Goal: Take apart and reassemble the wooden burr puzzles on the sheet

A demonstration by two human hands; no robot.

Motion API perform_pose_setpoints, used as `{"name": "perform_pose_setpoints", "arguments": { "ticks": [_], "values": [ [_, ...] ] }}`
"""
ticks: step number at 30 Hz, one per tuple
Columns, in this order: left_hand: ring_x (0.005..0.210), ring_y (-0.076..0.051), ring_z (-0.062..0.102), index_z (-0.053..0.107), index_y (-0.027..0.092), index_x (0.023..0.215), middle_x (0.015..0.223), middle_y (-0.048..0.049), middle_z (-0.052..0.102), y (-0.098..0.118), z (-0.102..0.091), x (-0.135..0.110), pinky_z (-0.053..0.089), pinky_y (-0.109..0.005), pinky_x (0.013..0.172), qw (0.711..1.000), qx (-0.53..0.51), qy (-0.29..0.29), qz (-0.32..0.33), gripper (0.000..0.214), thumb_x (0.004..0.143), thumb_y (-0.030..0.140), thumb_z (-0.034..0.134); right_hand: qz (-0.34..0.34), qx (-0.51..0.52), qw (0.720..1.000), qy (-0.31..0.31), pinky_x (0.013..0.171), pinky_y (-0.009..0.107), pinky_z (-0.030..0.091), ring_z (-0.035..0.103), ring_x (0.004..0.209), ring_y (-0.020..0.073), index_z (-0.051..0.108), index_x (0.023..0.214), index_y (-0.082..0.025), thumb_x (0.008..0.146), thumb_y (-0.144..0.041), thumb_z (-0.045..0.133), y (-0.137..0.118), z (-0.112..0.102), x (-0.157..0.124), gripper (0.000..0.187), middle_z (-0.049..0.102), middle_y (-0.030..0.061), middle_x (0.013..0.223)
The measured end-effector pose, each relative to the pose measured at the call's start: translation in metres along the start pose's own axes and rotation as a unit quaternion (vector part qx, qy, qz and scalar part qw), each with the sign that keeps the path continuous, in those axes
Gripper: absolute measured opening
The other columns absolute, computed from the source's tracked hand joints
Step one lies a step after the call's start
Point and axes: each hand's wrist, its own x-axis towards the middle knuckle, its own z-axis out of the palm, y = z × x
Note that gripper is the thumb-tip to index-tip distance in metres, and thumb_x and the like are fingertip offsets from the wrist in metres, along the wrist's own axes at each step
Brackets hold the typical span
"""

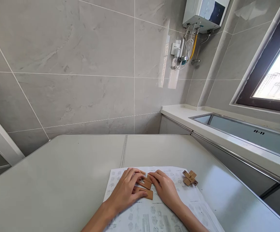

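Several flat brown wooden puzzle pieces [145, 184] lie between my two hands on a printed sheet [140, 214]. My left hand [127, 187] curves round their left side, its thumb on the lowest wooden piece [149, 194] and its fingers at the upper ones. From the right, my right hand [162, 185] pinches the edge of an upper piece with thumb and fingertips. My fingers partly cover the pieces, so how they fit together is hidden. Right of my right hand, a cross-shaped assembly of wooden pieces [190, 178] rests at the sheet's edge.
The pale table [57, 167] has a seam across its middle. A counter with a sink [246, 129] runs along the right, below a window [275, 77]. A water heater [206, 14] with pipes and plugs hangs on the tiled wall.
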Motion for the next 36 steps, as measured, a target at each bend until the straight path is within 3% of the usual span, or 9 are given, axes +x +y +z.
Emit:
{"name": "perform_pose_setpoints", "arguments": {
  "ticks": [4, 7, 12, 20, 26, 36],
  "values": [
    [0.142, -0.035, 0.051, 0.051, 0.034, 0.145, 0.149, -0.0068, 0.058, -0.004, 0.000, 0.000, 0.048, -0.053, 0.119, 0.999, -0.015, -0.029, 0.022, 0.088, 0.072, 0.047, 0.099, -0.024, 0.000, 0.999, -0.021, 0.085, 0.036, 0.055, 0.071, 0.096, 0.0245, 0.079, 0.123, -0.033, 0.113, -0.037, 0.042, -0.006, -0.002, -0.001, 0.039, 0.072, 0.0064, 0.106],
    [0.141, -0.036, 0.051, 0.047, 0.035, 0.148, 0.149, -0.0073, 0.059, -0.007, 0.001, -0.001, 0.049, -0.053, 0.118, 0.998, -0.023, -0.049, 0.013, 0.098, 0.067, 0.048, 0.101, -0.043, 0.003, 0.999, -0.033, 0.086, 0.035, 0.057, 0.070, 0.096, 0.0236, 0.079, 0.123, -0.033, 0.113, -0.034, 0.042, -0.009, -0.002, -0.002, 0.038, 0.070, 0.0065, 0.108],
    [0.123, -0.034, 0.061, 0.053, 0.030, 0.141, 0.133, -0.0074, 0.066, -0.004, 0.001, 0.000, 0.058, -0.048, 0.100, 0.999, -0.008, -0.044, -0.016, 0.089, 0.066, 0.047, 0.100, -0.042, 0.001, 0.999, -0.015, 0.091, 0.037, 0.059, 0.071, 0.103, 0.0246, 0.077, 0.126, -0.028, 0.111, -0.032, 0.046, -0.005, 0.003, -0.002, 0.036, 0.070, 0.0091, 0.116],
    [0.110, -0.032, 0.060, 0.062, 0.025, 0.116, 0.122, -0.0073, 0.065, -0.001, -0.001, 0.001, 0.056, -0.046, 0.095, 0.998, 0.053, -0.010, -0.016, 0.063, 0.067, 0.042, 0.097, -0.040, -0.020, 0.999, 0.003, 0.094, 0.042, 0.060, 0.068, 0.113, 0.0284, 0.076, 0.130, -0.027, 0.110, -0.032, 0.045, -0.002, 0.005, -0.003, 0.036, 0.069, 0.0121, 0.120],
    [0.101, -0.027, 0.061, 0.063, 0.024, 0.102, 0.112, -0.0059, 0.063, -0.007, -0.007, 0.000, 0.055, -0.041, 0.087, 0.996, 0.080, 0.004, -0.050, 0.028, 0.085, 0.035, 0.082, -0.045, -0.017, 0.999, 0.008, 0.092, 0.041, 0.061, 0.069, 0.114, 0.0295, 0.075, 0.127, -0.027, 0.110, -0.034, 0.047, -0.003, 0.006, -0.003, 0.034, 0.069, 0.0128, 0.121],
    [0.101, -0.029, 0.062, 0.059, 0.023, 0.099, 0.108, -0.0072, 0.065, -0.042, -0.034, -0.004, 0.056, -0.045, 0.088, 0.983, 0.153, 0.052, -0.092, 0.034, 0.090, 0.050, 0.076, -0.041, -0.008, 0.999, 0.012, 0.094, 0.042, 0.061, 0.070, 0.114, 0.0290, 0.073, 0.124, -0.028, 0.107, -0.032, 0.051, -0.003, 0.005, -0.005, 0.029, 0.069, 0.0120, 0.124]
  ]
}}
